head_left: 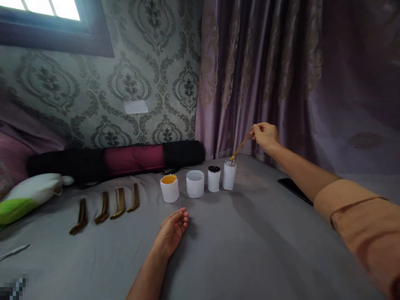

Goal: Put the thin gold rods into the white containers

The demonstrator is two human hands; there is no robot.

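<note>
My right hand [265,135] pinches the upper end of a thin golden-brown stick [241,147]. The stick slants down to the left, its lower end at the mouth of the rightmost white cup [229,177]. Small thin pieces show at that cup's rim, too small to make out. Beside it stands a white cup with a dark top [214,180], then a wider white tub [195,185] and a white cup with orange-yellow inside [170,191]. In front of these my left hand [173,229] rests on the grey sheet, fingers loosely curled and holding nothing.
Several bent brown bundles [101,210] lie in a row on the left. Behind stretches a black and maroon roll [134,160] along the wall. A white and green plush [34,191] and a white pen-like object [14,252] are at far left; a black phone [293,189] lies right.
</note>
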